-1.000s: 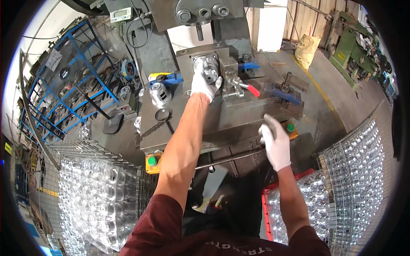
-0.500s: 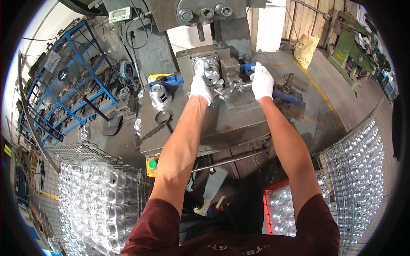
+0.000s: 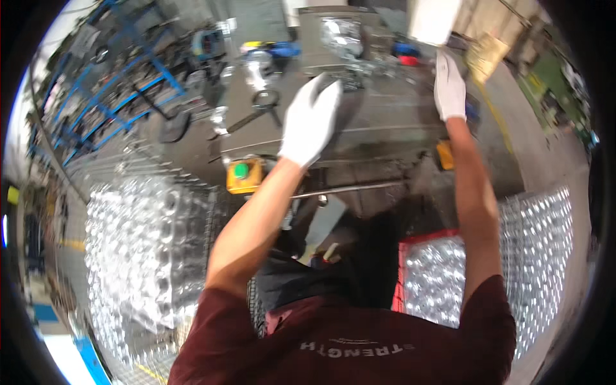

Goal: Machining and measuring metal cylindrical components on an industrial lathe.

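Two white-gloved hands, the left hand (image 3: 309,122) and the right hand (image 3: 450,90), extended over a grey steel bench (image 3: 385,122).
Left hand: thumb and fingers apart, grip unclosed, positioned over the bench's near middle and short of the silver cylindrical metal housing (image 3: 342,38), which sits against the grey steel fixture block (image 3: 312,38) at the far side. Right hand: fingers straight and side by side, grip unclosed, to the right of the red clamp handle (image 3: 408,61). Second silver metal housing (image 3: 258,69) stands on the bench, left of the fixture block. Yellow control box (image 3: 246,185) with green button (image 3: 241,171) noted at the near left edge; red plastic crate (image 3: 400,273) of silver metal parts at lower right. Motion blur obscures fine surface detail.
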Demonstrator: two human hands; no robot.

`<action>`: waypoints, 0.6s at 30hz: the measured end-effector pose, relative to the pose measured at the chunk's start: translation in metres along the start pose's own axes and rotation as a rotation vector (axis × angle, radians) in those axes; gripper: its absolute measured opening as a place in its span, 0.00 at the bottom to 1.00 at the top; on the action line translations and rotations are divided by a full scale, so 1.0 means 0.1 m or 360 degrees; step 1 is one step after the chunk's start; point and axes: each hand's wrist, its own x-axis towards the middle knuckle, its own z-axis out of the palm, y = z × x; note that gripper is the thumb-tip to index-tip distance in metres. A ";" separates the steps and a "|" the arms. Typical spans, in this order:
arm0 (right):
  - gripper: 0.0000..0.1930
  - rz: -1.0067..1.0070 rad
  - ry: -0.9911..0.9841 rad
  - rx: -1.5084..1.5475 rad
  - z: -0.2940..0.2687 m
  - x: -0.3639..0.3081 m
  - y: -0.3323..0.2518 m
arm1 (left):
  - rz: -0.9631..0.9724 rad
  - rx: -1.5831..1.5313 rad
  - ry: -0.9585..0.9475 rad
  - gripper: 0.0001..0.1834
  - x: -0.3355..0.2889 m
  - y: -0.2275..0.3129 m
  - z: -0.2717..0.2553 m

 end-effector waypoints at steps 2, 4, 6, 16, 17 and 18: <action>0.22 0.0392 -0.0212 0.0547 -0.25 -0.56 -0.09 | -0.0181 0.0213 0.0083 0.21 -0.73 -0.10 -0.80; 0.17 0.0475 -0.0270 0.0354 -0.50 -1.02 -0.17 | -0.0381 0.0008 0.0156 0.23 -1.30 -0.55 -1.35; 0.16 -0.0035 -0.0417 -0.0627 -0.59 -1.38 -0.02 | -0.0066 0.0388 0.0013 0.29 -1.56 -0.61 -1.59; 0.28 -0.0212 -0.0747 -0.1449 -0.76 -1.86 1.11 | -0.0114 0.1246 -0.0327 0.43 -1.78 -0.68 -1.32; 0.30 -0.0253 -0.0729 -0.1452 -0.72 -1.86 1.00 | -0.0077 0.1276 -0.0295 0.43 -1.80 -0.71 -1.34; 0.30 -0.0247 -0.0729 -0.1457 -0.65 -1.87 0.86 | -0.0039 0.1301 -0.0268 0.43 -1.83 -0.75 -1.38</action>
